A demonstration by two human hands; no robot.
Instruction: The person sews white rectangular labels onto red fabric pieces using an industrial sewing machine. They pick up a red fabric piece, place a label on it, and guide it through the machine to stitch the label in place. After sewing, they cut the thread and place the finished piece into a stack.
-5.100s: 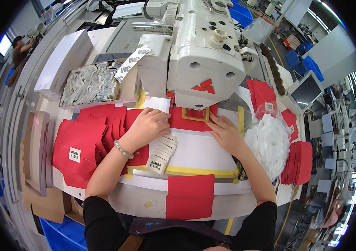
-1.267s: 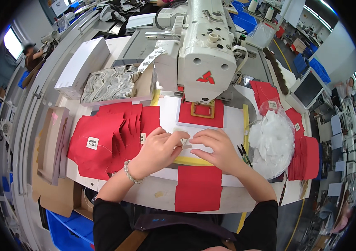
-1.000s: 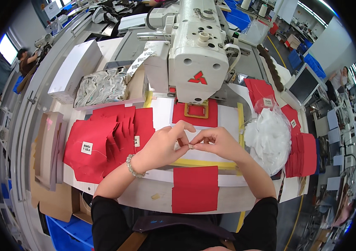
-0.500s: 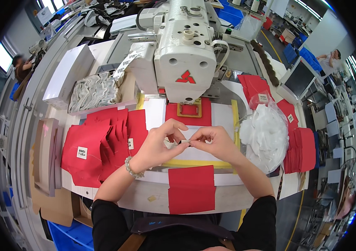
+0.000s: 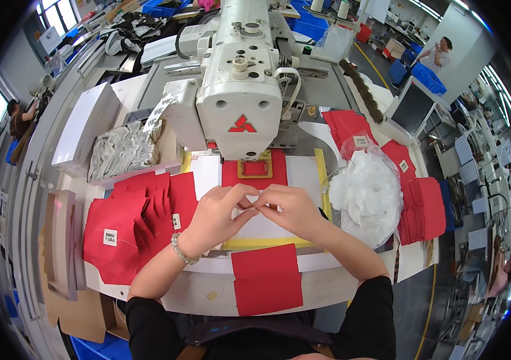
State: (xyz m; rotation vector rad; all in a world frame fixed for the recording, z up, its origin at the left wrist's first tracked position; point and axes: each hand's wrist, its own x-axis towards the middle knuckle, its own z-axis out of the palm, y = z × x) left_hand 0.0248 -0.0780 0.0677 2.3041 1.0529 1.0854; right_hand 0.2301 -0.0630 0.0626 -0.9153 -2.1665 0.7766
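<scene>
My left hand (image 5: 218, 217) and my right hand (image 5: 290, 209) meet fingertip to fingertip in front of the sewing machine (image 5: 240, 90). Both are closed in a pinch on something small, mostly hidden by the fingers; its kind cannot be made out. Beyond them, a red fabric piece (image 5: 216, 174) lies under the machine head, with a brass-coloured frame (image 5: 255, 176) pressed on it. Nearer to me, another red fabric panel (image 5: 267, 280) hangs over the table's front edge. The white work plate with yellow tape (image 5: 279, 243) is below my hands.
Stacked red pieces with white labels (image 5: 120, 237) lie at left, below a box of folded fabric strips (image 5: 125, 150). A clear bag of white material (image 5: 366, 195) and more red pieces (image 5: 426, 210) sit at right. A person (image 5: 437, 55) is at the far right.
The view has shifted, so the machine and table appear further left. My fingertips have drawn closer together, and the right fingers now cover more of the small thing.
</scene>
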